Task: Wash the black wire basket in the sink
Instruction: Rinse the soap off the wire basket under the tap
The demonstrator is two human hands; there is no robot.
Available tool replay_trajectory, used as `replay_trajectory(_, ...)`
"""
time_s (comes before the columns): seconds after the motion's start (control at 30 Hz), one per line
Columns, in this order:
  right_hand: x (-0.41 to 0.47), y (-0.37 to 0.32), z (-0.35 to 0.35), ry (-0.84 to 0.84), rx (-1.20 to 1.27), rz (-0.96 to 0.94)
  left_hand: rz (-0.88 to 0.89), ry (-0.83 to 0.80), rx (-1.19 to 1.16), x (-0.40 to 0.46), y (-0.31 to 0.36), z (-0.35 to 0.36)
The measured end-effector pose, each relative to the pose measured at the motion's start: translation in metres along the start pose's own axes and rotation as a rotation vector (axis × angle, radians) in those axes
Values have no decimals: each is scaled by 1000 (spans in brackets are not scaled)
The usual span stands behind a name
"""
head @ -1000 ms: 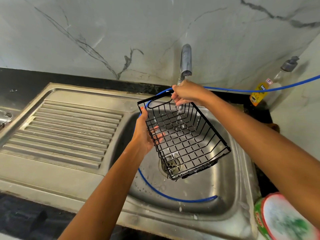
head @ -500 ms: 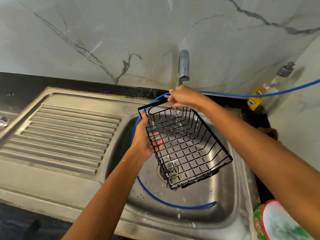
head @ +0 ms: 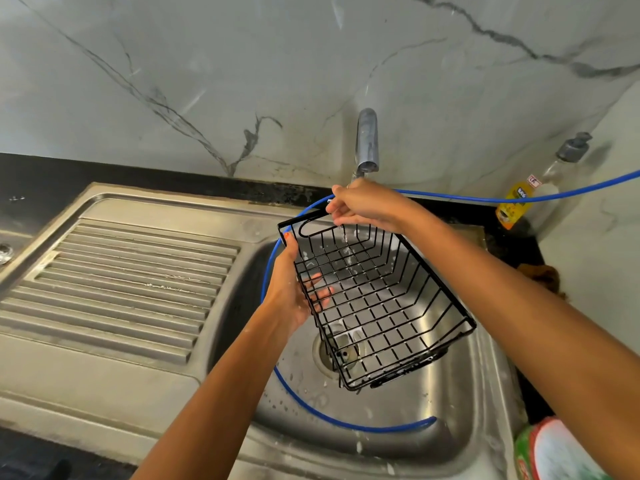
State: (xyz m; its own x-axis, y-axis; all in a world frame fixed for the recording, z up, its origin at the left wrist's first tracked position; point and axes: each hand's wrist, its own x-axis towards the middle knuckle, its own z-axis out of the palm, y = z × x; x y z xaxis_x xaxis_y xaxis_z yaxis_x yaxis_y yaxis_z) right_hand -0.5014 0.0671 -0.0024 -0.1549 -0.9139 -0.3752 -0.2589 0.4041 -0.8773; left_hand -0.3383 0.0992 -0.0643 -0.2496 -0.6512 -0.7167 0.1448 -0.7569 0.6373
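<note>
Black wire basket (head: 372,299) held above the basin of the steel sink (head: 478,386), tilted, open side turned toward the camera. Long axis running from the far upper left, beneath the tap (head: 367,140), down to the near lower right; lower short end hanging over the drain (head: 341,349), apart from the basin floor. Left hand (head: 289,292) cupped against the basket's left long wall, thumb hooked over the rim near the far corner, fingers (head: 320,292) curled under and showing through the mesh: a grip on the basket. Right hand (head: 367,206) at the far short end, fingers bent down and closed around the top rim wire. Thin stream of water falling from the tap past the right hand and through the wires. Blue hose (head: 346,424) entering from the right, passing behind the right hand, looping round the basin and ending at the near side. Ribbed drainboard (head: 121,271) to the left of the basin. Soap dispenser bottle (head: 530,192) standing on the dark bench (head: 104,171) in the far right corner, against the marble wall (head: 242,71). Round green and white container (head: 561,452) at the lower right edge, only partly in view.
</note>
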Motion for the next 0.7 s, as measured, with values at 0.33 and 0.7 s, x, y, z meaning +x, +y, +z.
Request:
replay_trajectory(0.33, -9, -2, 0, -26, 27, -5, -5, -24, 29, -3, -2, 6)
replay_trajectory(0.7, -11, -3, -6, -23, 59, -4, 4, -49, 36, -2, -6, 17)
